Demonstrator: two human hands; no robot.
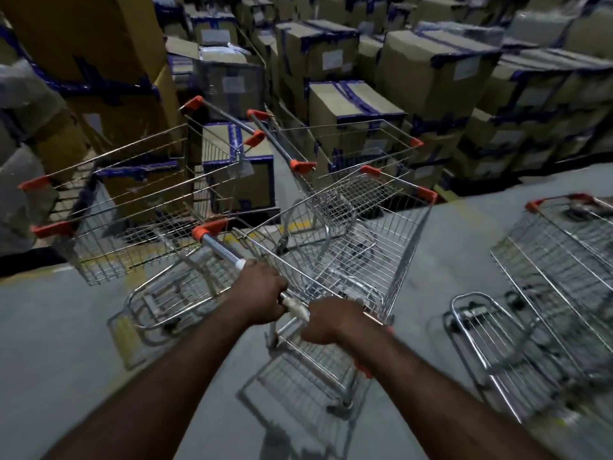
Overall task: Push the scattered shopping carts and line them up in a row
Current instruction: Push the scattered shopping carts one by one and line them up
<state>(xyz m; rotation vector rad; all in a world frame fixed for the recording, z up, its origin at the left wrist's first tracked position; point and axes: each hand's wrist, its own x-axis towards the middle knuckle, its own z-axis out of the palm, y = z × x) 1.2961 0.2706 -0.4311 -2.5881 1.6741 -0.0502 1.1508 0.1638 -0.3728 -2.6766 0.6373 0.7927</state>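
Four carts [132, 207] visible. Left hand [262, 290], right hand [335, 322] both curled round nearest cart [351, 260] handle [219, 247].

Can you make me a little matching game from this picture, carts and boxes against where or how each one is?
Things: 1 middle cart; 2 right cart; 3 left cart; 4 cardboard boxes.
States: A stacked, blue-taped; B handle gripped by left hand and right hand; C apart on open floor; D close beside tall box stack.
Pairs: 1-B, 2-C, 3-D, 4-A.
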